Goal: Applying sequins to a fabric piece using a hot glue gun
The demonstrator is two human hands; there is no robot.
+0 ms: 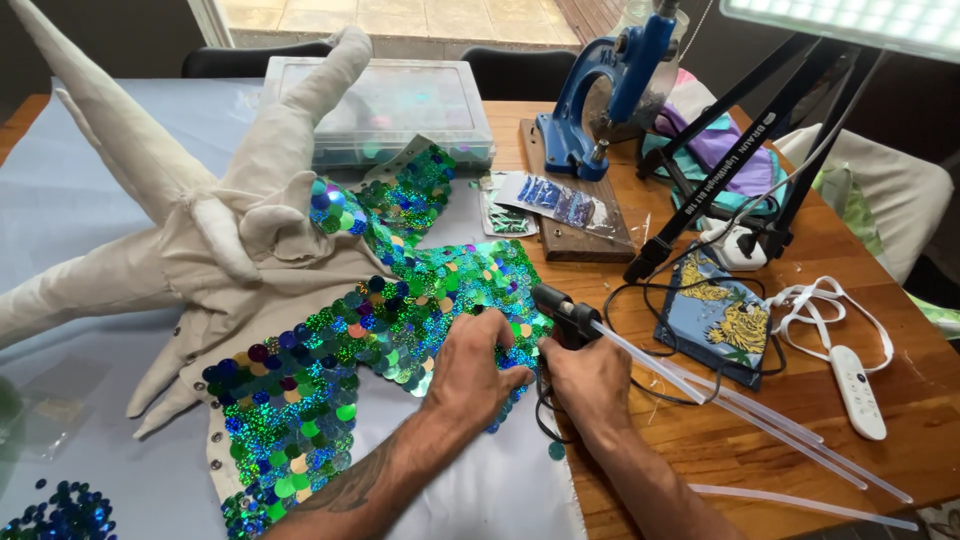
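Left hand (pixel 472 368): palm down, fingers spread and curled, pressing flat on the sequin covering (pixel 400 320) of a cream stuffed fabric figure (pixel 200 230); nothing gripped. The sequins are green, blue and gold discs, overlapping, covering the figure's near-right part and a far patch near its middle.

Right hand (pixel 590 378): closed around the grip of a black glue gun (pixel 560 312), just right of the left hand. The nozzle points left, close to the edge of the sequins; whether it touches them cannot be told. A clear glue stick (pixel 640 355) sticks out of the back of the gun toward the right.

The figure lies on a pale blue sheet (pixel 120 450) over the left part of the wooden surface (pixel 880 470).

More clear glue sticks (pixel 780 425) lie on the bare wood at near right. A white remote (pixel 858 392) lies far right of them. A blue hand press (pixel 600 90) stands at far centre, a clear plastic box (pixel 400 105) to its left. Loose blue sequins (pixel 60 512) sit at the near left corner.
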